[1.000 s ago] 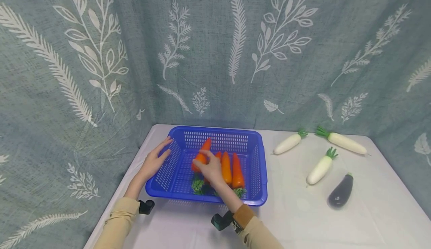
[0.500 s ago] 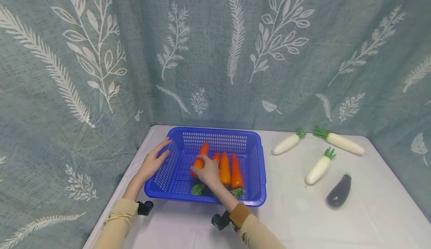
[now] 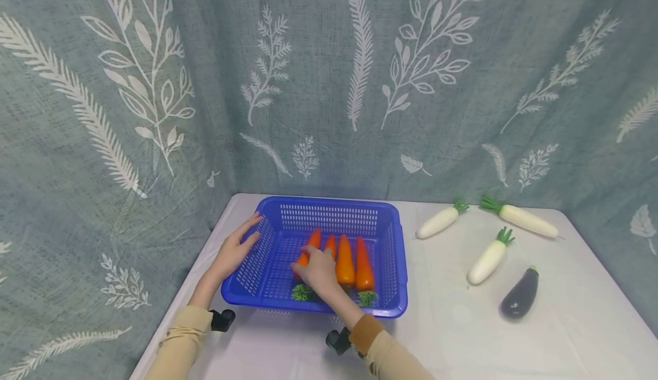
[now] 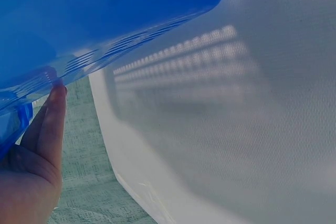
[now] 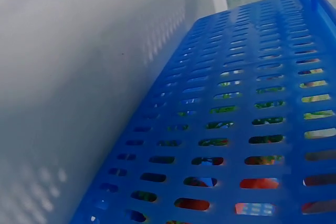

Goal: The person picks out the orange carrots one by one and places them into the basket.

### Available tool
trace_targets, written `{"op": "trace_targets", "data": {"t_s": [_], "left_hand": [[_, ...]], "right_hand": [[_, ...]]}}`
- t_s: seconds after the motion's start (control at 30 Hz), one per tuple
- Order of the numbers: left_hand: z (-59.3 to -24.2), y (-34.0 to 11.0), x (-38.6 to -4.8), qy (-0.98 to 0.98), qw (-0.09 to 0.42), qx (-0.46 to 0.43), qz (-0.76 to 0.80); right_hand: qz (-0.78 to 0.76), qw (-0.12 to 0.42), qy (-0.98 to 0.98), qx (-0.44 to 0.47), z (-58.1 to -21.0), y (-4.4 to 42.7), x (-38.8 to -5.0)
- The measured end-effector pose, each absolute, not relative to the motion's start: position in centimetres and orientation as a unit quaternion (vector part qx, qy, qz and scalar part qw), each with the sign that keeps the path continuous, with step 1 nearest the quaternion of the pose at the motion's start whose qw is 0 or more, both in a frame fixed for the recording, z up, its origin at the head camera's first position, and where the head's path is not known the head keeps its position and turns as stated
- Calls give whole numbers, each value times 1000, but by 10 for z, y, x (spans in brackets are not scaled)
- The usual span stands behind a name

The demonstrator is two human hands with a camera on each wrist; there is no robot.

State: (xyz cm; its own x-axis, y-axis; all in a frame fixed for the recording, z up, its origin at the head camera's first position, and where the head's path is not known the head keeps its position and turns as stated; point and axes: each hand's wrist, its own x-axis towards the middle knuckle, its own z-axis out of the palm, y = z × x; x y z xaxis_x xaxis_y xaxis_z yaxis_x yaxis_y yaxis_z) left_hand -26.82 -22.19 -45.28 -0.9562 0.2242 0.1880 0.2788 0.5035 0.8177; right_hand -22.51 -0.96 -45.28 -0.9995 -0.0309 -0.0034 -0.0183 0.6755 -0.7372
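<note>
The blue plastic basket (image 3: 329, 200) stands on the white-covered table with several orange carrots inside. My right hand (image 3: 317, 271) reaches in and holds the leftmost carrot (image 3: 313, 240), thumb and fingers on its two sides. That carrot lies low beside a second carrot (image 3: 330, 244), a lighter orange carrot (image 3: 344, 260) and another carrot (image 3: 364, 266). My left hand (image 3: 233, 253) touches the basket's left side with fingers straight. The left wrist view has the left hand (image 4: 39, 156) against the basket wall. In the right wrist view the basket wall (image 5: 236, 119) hides the right hand.
Right of the basket lie white radishes: one radish (image 3: 437, 223) near it, another radish (image 3: 488, 261) in front, a third radish (image 3: 529, 221) at the back. An eggplant (image 3: 519, 295) lies nearest on that side. A patterned curtain (image 3: 329, 83) hangs behind the table.
My right hand has lowered the held carrot onto the basket's bottom, and its tip has dropped toward the others. My left hand stays at the basket's left side.
</note>
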Motion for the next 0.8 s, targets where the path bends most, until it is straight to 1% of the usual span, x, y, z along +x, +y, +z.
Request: {"op": "trace_targets", "data": {"t_s": [0.23, 0.53, 0.63, 0.8], "left_hand": [[-452, -221, -268, -868, 28, -147, -474], [-452, -221, -267, -869, 30, -149, -472], [-452, -221, -267, -869, 32, -150, -470], [-452, -221, -267, -869, 32, -149, -470]], "right_hand": [[-351, -22, 935, -52, -451, -6, -222], [-343, -33, 937, -61, -452, -5, -220], [-352, -30, 934, -58, -453, -5, -221], [-382, -11, 923, -44, -452, -5, -220]]}}
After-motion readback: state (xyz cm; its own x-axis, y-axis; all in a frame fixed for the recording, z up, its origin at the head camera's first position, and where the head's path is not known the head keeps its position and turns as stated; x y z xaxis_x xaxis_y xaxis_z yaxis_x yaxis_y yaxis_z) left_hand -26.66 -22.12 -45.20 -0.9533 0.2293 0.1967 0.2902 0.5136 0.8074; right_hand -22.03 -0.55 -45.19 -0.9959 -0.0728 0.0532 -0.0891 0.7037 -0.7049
